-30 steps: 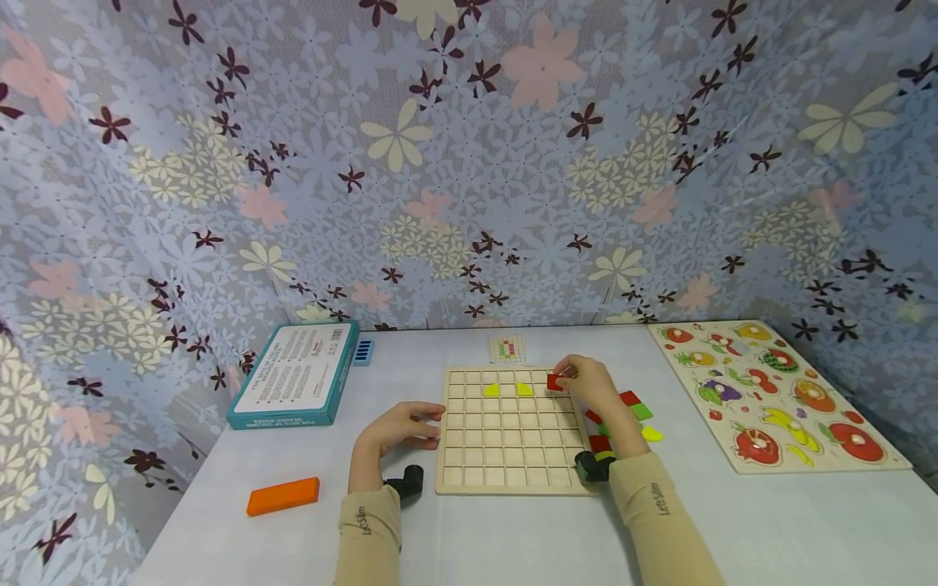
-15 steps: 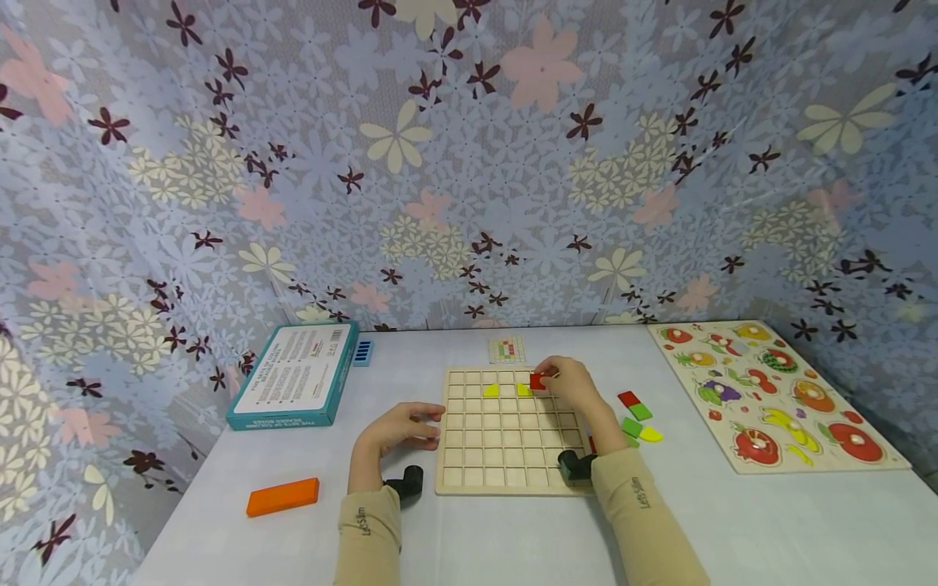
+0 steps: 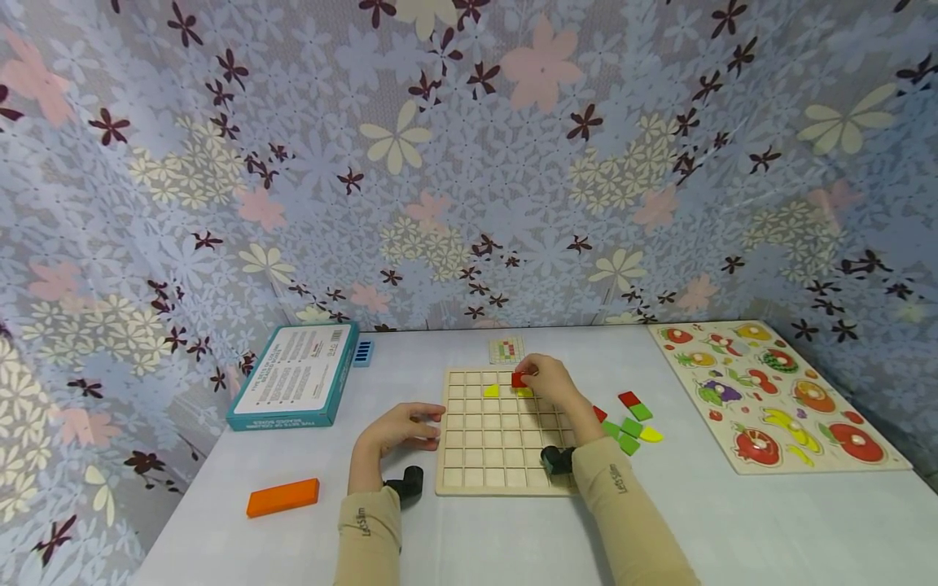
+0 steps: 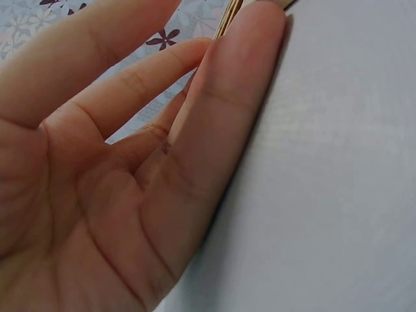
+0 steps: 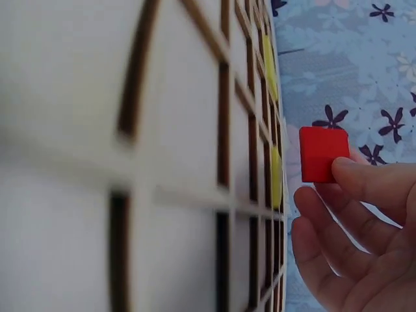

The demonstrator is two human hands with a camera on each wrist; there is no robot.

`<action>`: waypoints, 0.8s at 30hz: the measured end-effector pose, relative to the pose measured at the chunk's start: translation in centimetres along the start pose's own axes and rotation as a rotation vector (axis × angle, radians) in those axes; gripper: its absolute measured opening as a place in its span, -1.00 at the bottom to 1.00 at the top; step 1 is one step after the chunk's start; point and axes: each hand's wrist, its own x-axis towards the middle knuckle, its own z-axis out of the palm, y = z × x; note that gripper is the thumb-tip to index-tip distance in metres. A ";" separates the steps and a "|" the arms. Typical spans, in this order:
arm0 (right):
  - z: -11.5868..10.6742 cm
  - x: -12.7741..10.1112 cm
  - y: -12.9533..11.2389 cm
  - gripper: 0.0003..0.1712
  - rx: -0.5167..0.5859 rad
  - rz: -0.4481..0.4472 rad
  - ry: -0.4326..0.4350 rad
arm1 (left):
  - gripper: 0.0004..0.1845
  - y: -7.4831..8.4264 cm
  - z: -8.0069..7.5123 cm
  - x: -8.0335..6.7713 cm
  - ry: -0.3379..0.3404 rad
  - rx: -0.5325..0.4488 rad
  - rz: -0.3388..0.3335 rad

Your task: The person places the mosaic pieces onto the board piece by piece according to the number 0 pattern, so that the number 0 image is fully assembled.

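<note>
A red square tile [image 5: 320,155] is pinched between the thumb and fingers of my right hand [image 3: 550,381], held over the far part of the wooden grid board [image 3: 484,456]. Two yellow pieces sit in the board's second row: the left yellow piece [image 3: 492,391] shows fully, while the right yellow piece [image 3: 523,392] lies just below the tile and is partly covered in the head view. At the board's left edge my left hand [image 3: 401,425] rests with relaxed fingers, its fingertips against the edge in the left wrist view.
A small pattern card [image 3: 506,350] lies behind the board. Red, green and yellow tiles [image 3: 630,426] are scattered to its right, near a fruit puzzle board [image 3: 777,399]. Leftward are a teal box [image 3: 293,374], a small blue piece [image 3: 363,352] and an orange block [image 3: 282,497].
My right hand has carried the red tile leftward across the board's far rows, from the right side to above the right yellow piece. The left hand has stayed put.
</note>
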 end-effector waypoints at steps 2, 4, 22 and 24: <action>0.2 0.1 -0.1 -0.87 0.007 0.003 -0.012 | -0.47 0.0 0.0 0.0 0.000 0.000 0.000; 0.4 0.2 -0.2 -0.88 0.014 0.011 -0.022 | -0.47 0.0 0.0 0.0 -0.001 0.000 0.001; 1.5 0.9 -0.1 -0.92 -0.042 -0.005 -0.076 | -0.45 -0.3 0.0 0.2 -0.010 -0.002 0.012; 1.5 0.9 -0.2 -0.93 -0.062 -0.013 -0.081 | -0.45 -0.3 0.0 0.2 -0.009 -0.003 0.011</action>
